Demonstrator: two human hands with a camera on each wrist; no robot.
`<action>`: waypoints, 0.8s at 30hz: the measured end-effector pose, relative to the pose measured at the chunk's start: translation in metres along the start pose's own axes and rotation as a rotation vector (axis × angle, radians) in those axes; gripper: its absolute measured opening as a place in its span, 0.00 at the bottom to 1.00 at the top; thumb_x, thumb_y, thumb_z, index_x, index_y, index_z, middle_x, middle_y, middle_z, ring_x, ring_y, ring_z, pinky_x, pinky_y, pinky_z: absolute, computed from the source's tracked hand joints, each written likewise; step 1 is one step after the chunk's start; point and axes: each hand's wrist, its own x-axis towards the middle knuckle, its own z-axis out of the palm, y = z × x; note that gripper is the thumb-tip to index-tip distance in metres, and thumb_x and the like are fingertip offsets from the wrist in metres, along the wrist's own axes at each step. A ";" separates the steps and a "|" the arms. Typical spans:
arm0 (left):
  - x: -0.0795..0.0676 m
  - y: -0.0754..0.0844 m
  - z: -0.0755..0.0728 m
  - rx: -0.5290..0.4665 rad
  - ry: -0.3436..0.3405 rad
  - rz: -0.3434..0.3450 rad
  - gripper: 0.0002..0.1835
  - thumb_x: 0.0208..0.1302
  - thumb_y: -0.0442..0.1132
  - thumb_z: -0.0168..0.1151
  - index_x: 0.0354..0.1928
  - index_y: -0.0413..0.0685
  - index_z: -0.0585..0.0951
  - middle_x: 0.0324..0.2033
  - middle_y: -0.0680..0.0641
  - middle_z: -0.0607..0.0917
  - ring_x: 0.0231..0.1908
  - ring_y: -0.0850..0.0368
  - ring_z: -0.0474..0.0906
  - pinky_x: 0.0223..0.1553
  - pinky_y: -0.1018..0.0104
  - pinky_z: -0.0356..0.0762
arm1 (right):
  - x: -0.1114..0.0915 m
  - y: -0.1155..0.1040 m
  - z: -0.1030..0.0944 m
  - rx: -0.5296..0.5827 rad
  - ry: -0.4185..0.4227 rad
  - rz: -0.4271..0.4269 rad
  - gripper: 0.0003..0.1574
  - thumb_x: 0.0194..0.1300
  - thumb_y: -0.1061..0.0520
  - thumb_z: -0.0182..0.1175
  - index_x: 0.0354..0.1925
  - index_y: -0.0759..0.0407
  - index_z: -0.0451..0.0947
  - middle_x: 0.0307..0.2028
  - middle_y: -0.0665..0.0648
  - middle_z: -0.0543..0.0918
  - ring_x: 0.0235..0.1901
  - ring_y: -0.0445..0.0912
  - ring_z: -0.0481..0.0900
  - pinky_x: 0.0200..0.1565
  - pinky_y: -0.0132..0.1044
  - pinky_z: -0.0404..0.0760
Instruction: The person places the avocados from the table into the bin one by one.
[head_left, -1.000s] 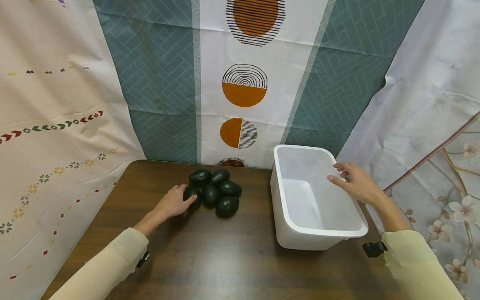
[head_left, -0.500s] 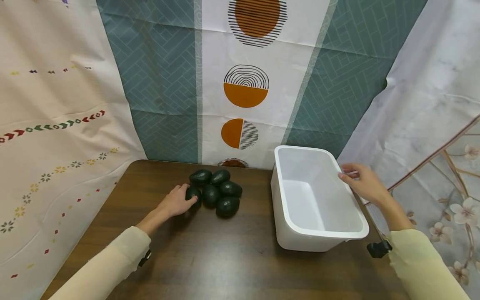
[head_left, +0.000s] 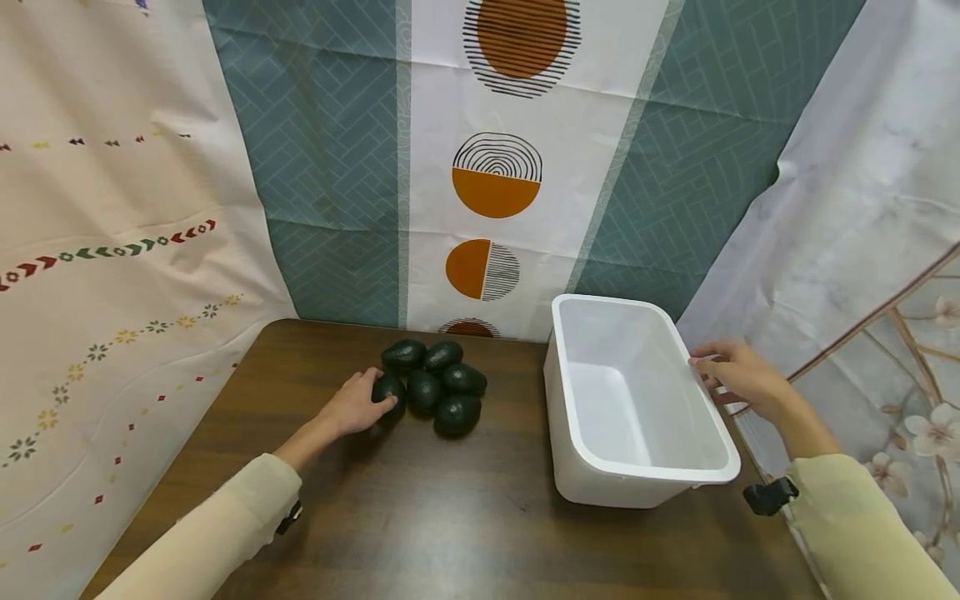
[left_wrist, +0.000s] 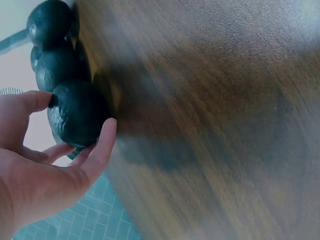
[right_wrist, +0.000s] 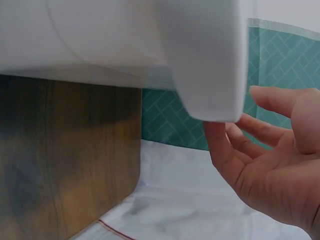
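My left hand (head_left: 348,406) curls its fingers and thumb around the leftmost avocado (left_wrist: 77,114), which lies on the table beside the others. In the left wrist view the thumb touches one side of it and the fingertips the opposite side. Several more dark green avocados (head_left: 425,393) sit bunched just to its right. At the right stands a deep white plastic bin (head_left: 564,408), with nothing in it. My right hand (head_left: 738,379) is at its right rim; in the right wrist view the fingers (right_wrist: 217,140) hook under the lip and the thumb is close to its outer face.
Both things stand on a brown wooden table (head_left: 420,517), the avocados left of centre and the bin near the right edge. Patterned cloths (head_left: 330,167) hang behind and along both sides. A dark strap device (head_left: 771,496) is on the right wrist.
My right hand has moved from over the bin's opening outward to its right rim, fingers now lowered under the lip. The left hand has stayed around the same avocado.
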 end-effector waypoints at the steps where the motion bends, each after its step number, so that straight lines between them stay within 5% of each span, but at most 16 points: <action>1: 0.000 0.000 0.000 -0.004 0.002 -0.002 0.37 0.76 0.50 0.63 0.73 0.29 0.67 0.65 0.23 0.72 0.65 0.26 0.71 0.62 0.31 0.73 | 0.000 0.001 0.000 0.026 -0.018 0.019 0.33 0.84 0.52 0.52 0.71 0.77 0.64 0.46 0.63 0.82 0.40 0.49 0.82 0.43 0.48 0.88; 7: -0.001 0.000 0.002 -0.035 0.013 -0.008 0.36 0.75 0.49 0.65 0.73 0.32 0.67 0.65 0.25 0.72 0.65 0.28 0.72 0.62 0.33 0.73 | 0.002 0.005 0.004 0.125 -0.079 0.101 0.31 0.84 0.53 0.52 0.68 0.78 0.64 0.37 0.53 0.81 0.36 0.45 0.81 0.39 0.46 0.85; 15: -0.001 0.000 0.004 -0.062 0.017 -0.010 0.36 0.73 0.48 0.67 0.72 0.33 0.67 0.64 0.25 0.72 0.64 0.28 0.73 0.60 0.33 0.75 | 0.010 0.007 0.011 0.269 -0.161 0.056 0.32 0.85 0.53 0.52 0.69 0.79 0.61 0.45 0.55 0.85 0.43 0.45 0.85 0.47 0.47 0.87; 24: 0.001 0.000 0.006 -0.053 0.015 0.000 0.36 0.74 0.48 0.67 0.73 0.34 0.67 0.67 0.25 0.71 0.66 0.26 0.71 0.61 0.32 0.74 | 0.025 0.001 0.024 0.307 -0.104 0.063 0.41 0.84 0.50 0.53 0.76 0.77 0.53 0.49 0.53 0.83 0.45 0.43 0.83 0.49 0.47 0.87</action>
